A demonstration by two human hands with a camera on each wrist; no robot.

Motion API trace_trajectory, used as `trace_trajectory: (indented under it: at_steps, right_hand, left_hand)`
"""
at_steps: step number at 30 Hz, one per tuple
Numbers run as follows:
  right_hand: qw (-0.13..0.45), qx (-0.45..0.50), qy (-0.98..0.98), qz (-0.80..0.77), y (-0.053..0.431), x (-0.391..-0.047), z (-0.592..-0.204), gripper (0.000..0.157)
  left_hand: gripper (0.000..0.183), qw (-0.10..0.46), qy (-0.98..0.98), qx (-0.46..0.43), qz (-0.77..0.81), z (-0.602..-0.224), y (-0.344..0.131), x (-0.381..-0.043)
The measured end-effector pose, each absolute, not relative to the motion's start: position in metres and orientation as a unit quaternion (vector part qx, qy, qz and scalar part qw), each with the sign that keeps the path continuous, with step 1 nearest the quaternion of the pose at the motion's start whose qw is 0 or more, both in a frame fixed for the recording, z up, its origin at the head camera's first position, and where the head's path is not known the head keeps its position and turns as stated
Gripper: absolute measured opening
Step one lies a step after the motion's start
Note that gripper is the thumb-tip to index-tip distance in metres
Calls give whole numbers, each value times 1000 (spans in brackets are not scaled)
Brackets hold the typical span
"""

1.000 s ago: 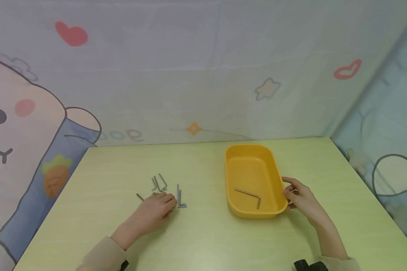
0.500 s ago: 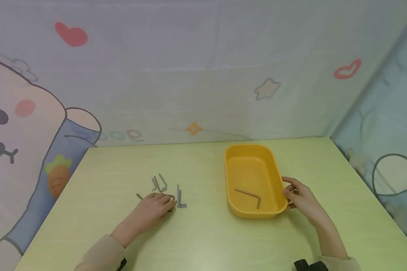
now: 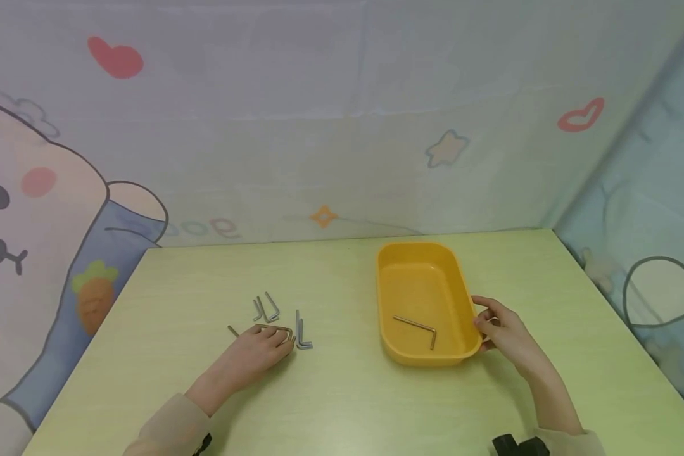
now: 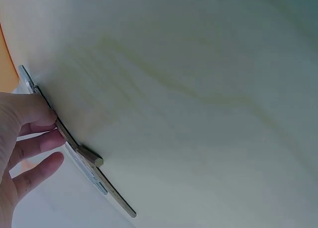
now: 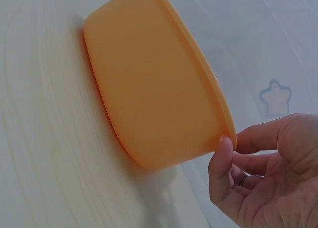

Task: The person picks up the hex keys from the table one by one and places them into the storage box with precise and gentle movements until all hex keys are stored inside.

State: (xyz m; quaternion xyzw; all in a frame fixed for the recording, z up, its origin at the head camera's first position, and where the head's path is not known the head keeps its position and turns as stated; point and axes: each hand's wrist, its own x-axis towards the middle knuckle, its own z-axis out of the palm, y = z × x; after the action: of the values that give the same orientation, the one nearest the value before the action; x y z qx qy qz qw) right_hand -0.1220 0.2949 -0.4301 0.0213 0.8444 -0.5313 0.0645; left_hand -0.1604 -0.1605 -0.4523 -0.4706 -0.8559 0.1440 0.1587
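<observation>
My left hand lies over brass-coloured hex keys on the table. In the left wrist view, its fingertips touch a key lying along the surface; the keys under the palm are partly hidden. Two silver hex keys lie just right of the fingers, and several more silver hex keys sit beyond them. My right hand pinches the rim of a yellow plastic tray at its near right side. Inside this tray lies one brass-coloured hex key.
The pale green-yellow table runs back to a printed cloth wall. Another cloth with cartoon prints borders the right edge. A rabbit print covers the left side.
My left fingers have drawn back slightly, so more of the brass-coloured keys shows beside them. The right hand keeps its hold on the tray. The head view has shifted slightly.
</observation>
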Motion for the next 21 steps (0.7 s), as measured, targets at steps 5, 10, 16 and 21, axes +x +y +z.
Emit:
trace_trajectory:
  at_steps: [5, 10, 16, 21]
  right_hand:
    - [63, 21, 844, -532, 295, -122, -430, 49]
    - [63, 20, 843, -534, 295, -121, -430, 49]
    - [66, 21, 843, -533, 295, -122, -430, 49]
    - [63, 19, 844, -532, 296, -121, -430, 49]
  left_hand:
    - [24, 163, -852, -475, 149, -452, -160, -161]
    - [23, 166, -853, -471, 152, -453, -160, -160]
    - [25, 175, -857, -463, 143, -454, -159, -158]
    - [27, 190, -861, -456, 120, -455, -158, -159]
